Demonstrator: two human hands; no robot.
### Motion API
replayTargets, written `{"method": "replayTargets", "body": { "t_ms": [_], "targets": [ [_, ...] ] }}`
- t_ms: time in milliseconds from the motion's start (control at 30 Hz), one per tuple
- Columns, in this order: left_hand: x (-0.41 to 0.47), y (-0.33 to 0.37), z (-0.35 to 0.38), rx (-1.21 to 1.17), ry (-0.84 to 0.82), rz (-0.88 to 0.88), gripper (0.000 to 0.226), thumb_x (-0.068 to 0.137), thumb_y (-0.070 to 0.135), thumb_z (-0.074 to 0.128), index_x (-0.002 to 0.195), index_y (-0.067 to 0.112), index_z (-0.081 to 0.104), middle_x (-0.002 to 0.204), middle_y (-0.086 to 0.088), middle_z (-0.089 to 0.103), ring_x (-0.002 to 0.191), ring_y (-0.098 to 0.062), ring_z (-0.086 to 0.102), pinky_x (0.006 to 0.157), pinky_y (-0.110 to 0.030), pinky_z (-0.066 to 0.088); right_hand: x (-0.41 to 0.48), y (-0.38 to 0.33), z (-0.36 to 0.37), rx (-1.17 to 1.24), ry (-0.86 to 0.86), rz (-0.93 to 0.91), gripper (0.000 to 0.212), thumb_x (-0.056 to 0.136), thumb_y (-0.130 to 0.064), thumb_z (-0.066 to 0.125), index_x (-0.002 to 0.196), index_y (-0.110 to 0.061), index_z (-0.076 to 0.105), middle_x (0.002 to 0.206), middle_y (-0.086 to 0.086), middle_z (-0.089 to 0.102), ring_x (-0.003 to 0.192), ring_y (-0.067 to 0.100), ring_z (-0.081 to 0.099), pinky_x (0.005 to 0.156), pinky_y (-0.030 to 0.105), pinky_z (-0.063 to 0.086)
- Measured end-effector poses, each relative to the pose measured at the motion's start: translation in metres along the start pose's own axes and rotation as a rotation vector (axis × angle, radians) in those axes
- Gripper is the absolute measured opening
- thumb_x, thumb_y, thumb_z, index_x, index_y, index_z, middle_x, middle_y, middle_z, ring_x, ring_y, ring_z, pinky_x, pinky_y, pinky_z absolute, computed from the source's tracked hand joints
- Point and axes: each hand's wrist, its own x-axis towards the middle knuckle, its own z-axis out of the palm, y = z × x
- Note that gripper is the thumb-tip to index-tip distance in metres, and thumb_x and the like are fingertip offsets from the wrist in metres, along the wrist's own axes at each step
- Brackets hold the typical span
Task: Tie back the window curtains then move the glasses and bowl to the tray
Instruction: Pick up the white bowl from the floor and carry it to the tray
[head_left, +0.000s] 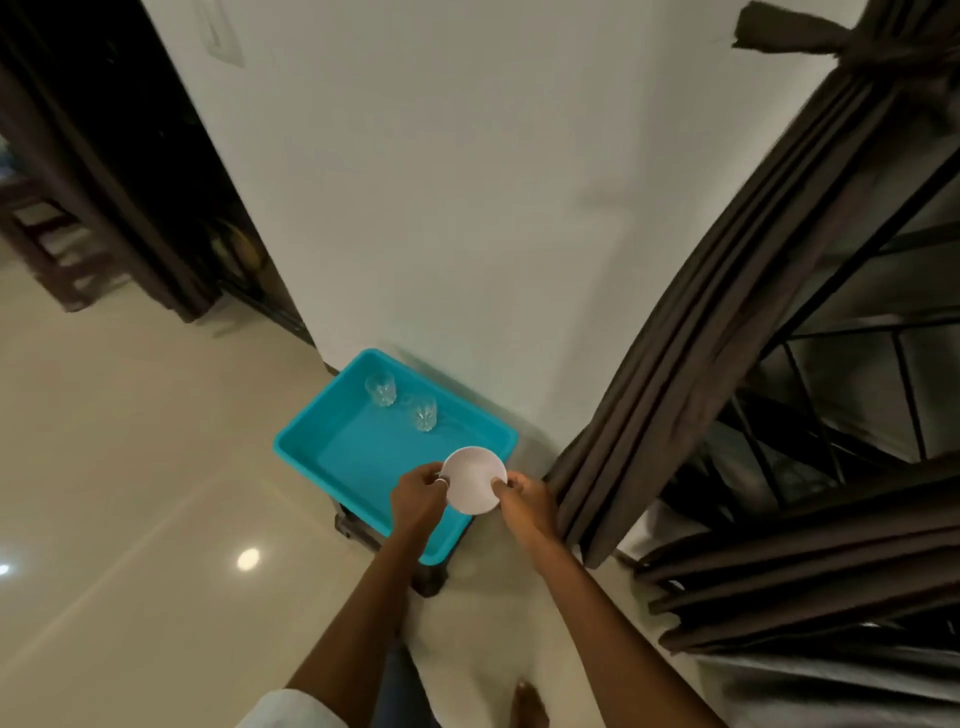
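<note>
White, stiff and probably light but breakable, the bowl (475, 480) hangs above the tray's (363, 457) right edge. We pinch its rim on opposite sides, left hand (415, 493) and right hand (524, 499) with fingers curled.

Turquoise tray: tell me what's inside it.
Two glasses stand near its far wall. Left hand and right hand hold the bowl over its near corner, hiding the tray floor beneath.

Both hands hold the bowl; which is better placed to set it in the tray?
Likely left. Gripping the bowl, the left hand hangs over the tray; the right hand sits beyond its edge, beside the curtain.
</note>
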Motion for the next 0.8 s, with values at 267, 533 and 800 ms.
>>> {"method": "replayTargets", "body": {
  "t_ms": [267, 533, 800],
  "targets": [
    [0.102, -0.002, -0.036, 0.154, -0.199, 0.046, 0.030, 0.088, 0.010, 0.060, 0.111, 0.015, 0.077, 0.108, -0.006, 0.077, 0.103, -0.028, 0.068, 0.095, -0.041, 0.054, 0.047, -0.033, 0.076, 0.072, 0.115, 0.195, 0.017, 0.095, -0.022, 0.061, 0.097, -0.007, 0.069, 0.091, 0.012, 0.070, 0.085, 0.025, 0.068, 0.083, 0.043, 0.059],
    [0.177, -0.013, -0.048, 0.372, -0.346, 0.049, 0.029, 0.092, 0.014, 0.058, 0.115, 0.015, 0.075, 0.117, -0.007, 0.075, 0.112, -0.028, 0.065, 0.096, -0.032, 0.046, 0.079, -0.033, 0.125, 0.131, 0.170, 0.344, 0.021, 0.096, -0.023, 0.056, 0.103, -0.007, 0.067, 0.101, 0.015, 0.069, 0.096, 0.030, 0.067, 0.090, 0.052, 0.058],
    [0.210, -0.038, -0.024, 0.482, -0.474, 0.009, 0.036, 0.089, 0.004, 0.050, 0.116, 0.010, 0.072, 0.118, -0.011, 0.073, 0.108, -0.032, 0.065, 0.094, -0.037, 0.050, 0.109, -0.005, 0.145, 0.155, 0.146, 0.472, 0.015, 0.097, -0.027, 0.055, 0.102, -0.014, 0.062, 0.096, 0.006, 0.065, 0.091, 0.021, 0.066, 0.089, 0.044, 0.061]
  ]
}}
